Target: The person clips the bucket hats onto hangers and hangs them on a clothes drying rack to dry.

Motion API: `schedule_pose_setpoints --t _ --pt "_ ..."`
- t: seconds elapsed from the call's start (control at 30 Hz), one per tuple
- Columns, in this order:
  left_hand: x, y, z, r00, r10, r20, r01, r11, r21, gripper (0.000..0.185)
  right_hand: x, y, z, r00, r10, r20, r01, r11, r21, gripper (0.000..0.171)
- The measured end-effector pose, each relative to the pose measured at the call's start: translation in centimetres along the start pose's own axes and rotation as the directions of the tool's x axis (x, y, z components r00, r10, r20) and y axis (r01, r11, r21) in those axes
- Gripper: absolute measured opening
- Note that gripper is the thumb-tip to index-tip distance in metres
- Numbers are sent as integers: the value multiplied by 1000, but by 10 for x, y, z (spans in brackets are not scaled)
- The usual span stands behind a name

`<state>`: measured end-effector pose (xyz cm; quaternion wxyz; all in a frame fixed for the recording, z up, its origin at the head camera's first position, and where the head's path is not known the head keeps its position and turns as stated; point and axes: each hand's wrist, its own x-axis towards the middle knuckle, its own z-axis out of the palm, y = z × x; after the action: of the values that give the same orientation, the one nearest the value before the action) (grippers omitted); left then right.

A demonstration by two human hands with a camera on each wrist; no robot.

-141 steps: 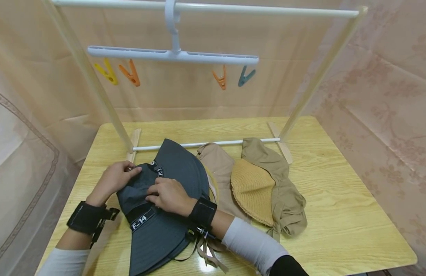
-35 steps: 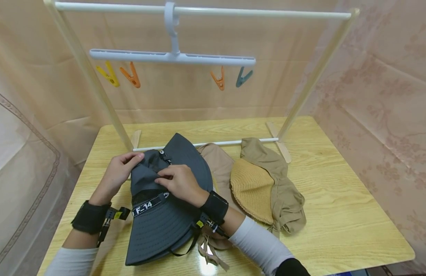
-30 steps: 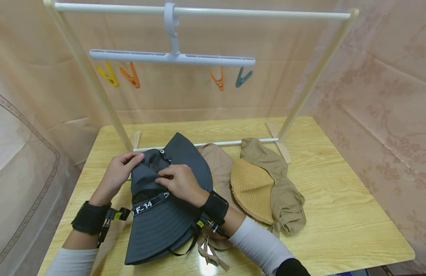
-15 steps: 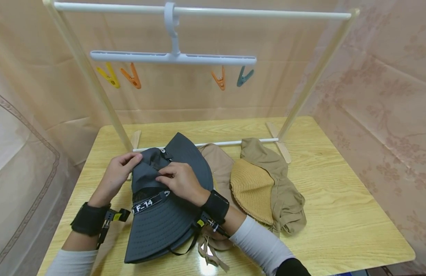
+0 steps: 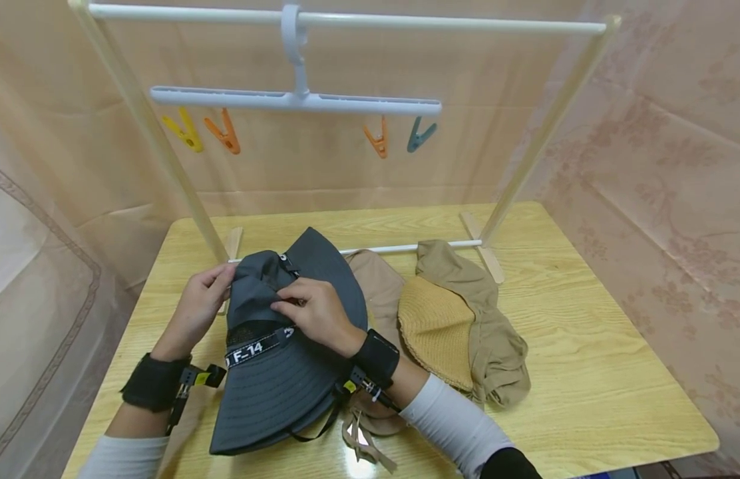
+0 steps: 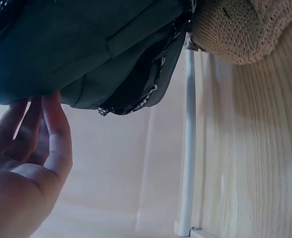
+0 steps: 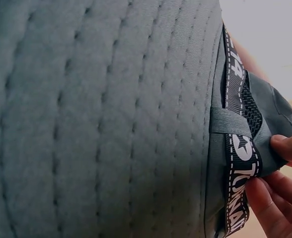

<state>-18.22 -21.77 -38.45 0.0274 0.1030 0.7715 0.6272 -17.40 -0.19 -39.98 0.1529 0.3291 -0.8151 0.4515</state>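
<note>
Your left hand [image 5: 197, 307] is out in front of you on the left, with the wrist low near the table edge and the fingers reaching up and away from you. Those fingers [image 6: 50, 130] pinch the left edge of the gray hat [image 5: 280, 372], at the soft top part. The left wrist view shows the fingers lying close together against the dark cloth.

Your right hand [image 5: 318, 315] comes in from the right, with your forearm slanting across the table [image 5: 585, 346]. It rests on the middle of the gray hat. Its fingertips [image 7: 277, 198] pinch the cloth just beside the black band [image 5: 257, 346] with white letters.

The gray hat lies on the near left part of the table, right in front of you. Its long way runs from you toward the rack [image 5: 346, 18]. The wide brim points back at you and hangs near the table's front edge. The squashed top part points away from you, close to the white bar [image 5: 400, 249] at the foot of the rack.

Just to the right lies a tan hat [image 5: 460, 319]. A hanger [image 5: 295, 98] with colored clips hangs from the rack above.
</note>
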Motion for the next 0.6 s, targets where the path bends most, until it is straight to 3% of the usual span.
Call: schedule_pose_setpoints --t 0.2,0.37,0.6 --pt "1 1 4 996 84 28 -77 978 -193 35 1 1 -1 999 -16 -42 17 1000 14 13" --pt "2 2 8 994 103 22 -92 951 -294 24 3 1 -4 998 -13 -60 14 999 29 12" --pt "3 3 12 987 161 27 -138 909 -392 22 2 2 -6 998 -12 -62 14 999 39 11"
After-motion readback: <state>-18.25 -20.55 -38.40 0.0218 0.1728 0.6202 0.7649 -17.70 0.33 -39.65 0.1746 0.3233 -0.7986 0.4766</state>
